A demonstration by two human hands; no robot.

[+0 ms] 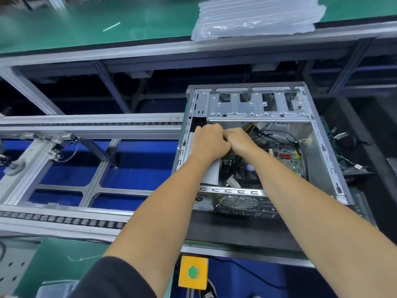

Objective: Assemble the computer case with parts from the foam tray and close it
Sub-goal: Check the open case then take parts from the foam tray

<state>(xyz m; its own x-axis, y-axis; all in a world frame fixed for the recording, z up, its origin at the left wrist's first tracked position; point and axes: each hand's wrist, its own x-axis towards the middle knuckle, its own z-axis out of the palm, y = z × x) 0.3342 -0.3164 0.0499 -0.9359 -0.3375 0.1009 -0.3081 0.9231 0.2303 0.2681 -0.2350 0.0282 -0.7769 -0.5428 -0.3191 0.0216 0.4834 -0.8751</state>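
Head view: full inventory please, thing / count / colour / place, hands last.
open silver metal computer case: one, silver, lying on its side right of centre.
green motherboard: one, green, inside the case.
black cables: several, black, looped over the motherboard.
clear plastic air-cushion packaging: one stack, translucent white, on the far green bench.
yellow box with green round button: one, near edge, below the case.
aluminium conveyor frame: one, silver, left.
hands: left and right, fingers curled, pressed together inside the case; what they grip is hidden.

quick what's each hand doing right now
Left hand: fingers curled, inside the open computer case; what it grips is hidden.
Right hand: curled beside it; cannot tell what it holds.
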